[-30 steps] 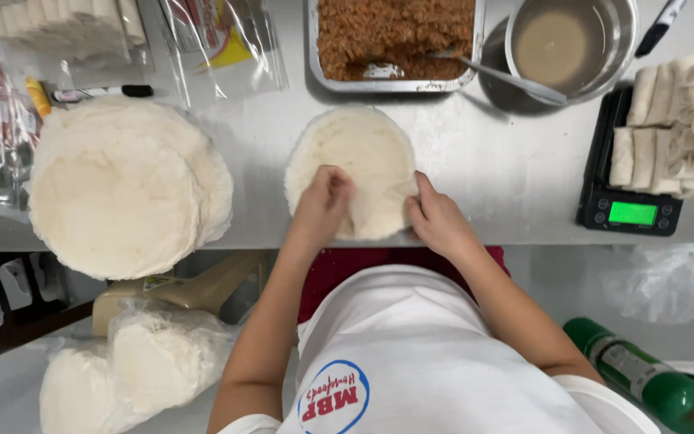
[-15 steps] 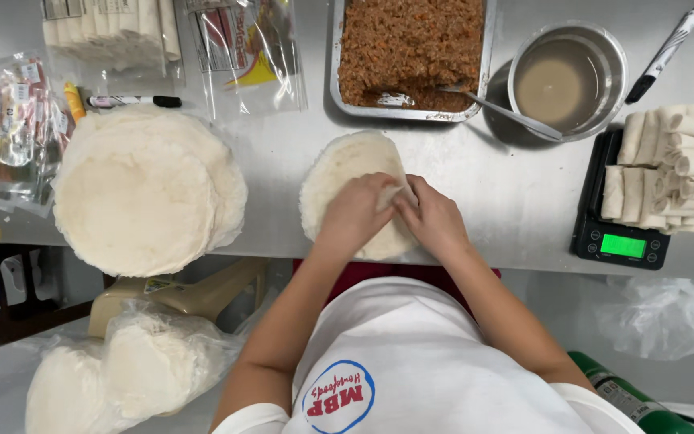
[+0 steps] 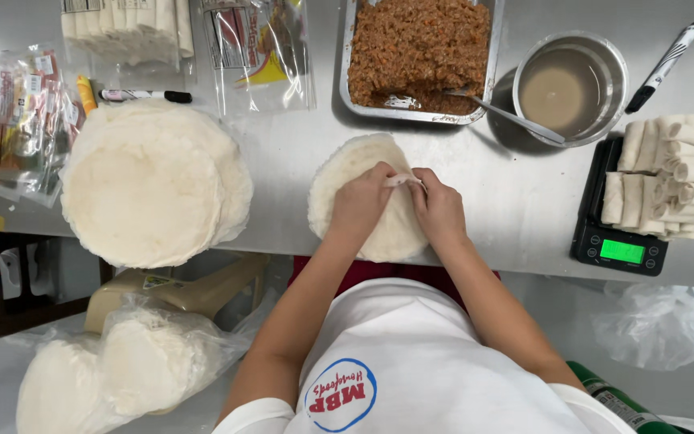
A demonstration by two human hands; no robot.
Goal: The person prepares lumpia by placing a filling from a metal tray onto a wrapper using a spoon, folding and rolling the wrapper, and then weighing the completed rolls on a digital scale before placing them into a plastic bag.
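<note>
A person in a white apron is standing at the near edge of a grey stainless-steel bench (image 3: 283, 161), working both bare hands over a thin, round, off-white wrapper (image 3: 345, 173) lying flat on the steel at the middle of that edge. The left hand (image 3: 361, 205) is resting on the wrapper with its fingers curled, pinching a raised fold of the sheet; the right hand (image 3: 438, 207) is lying just beside it, its fingertips closing on the same fold, so that the two hands are meeting over the centre of the wrapper.

Toward the bench's left end, a tall stack of round white wrappers (image 3: 150, 181) is reaching out to the near edge. At the far edge, straight ahead of the hands, a rectangular metal tray of reddish-brown minced filling (image 3: 419, 48) is sitting with a metal spoon (image 3: 508, 116) lying partly in it, its handle crossing to the round steel bowl of cloudy beige liquid (image 3: 569, 87) just to the tray's right. A black-and-white marker pen (image 3: 662, 67) is lying near the far right corner. At the right end, a pile of finished pale rolls (image 3: 672, 177) is resting on a black digital scale with a green display (image 3: 618, 241). Clear plastic bags (image 3: 255, 52) and another marker (image 3: 146, 96) are lying along the far left. Below the bench, on a lower surface, more white wrappers in clear plastic bags (image 3: 114, 370) are sitting.
</note>
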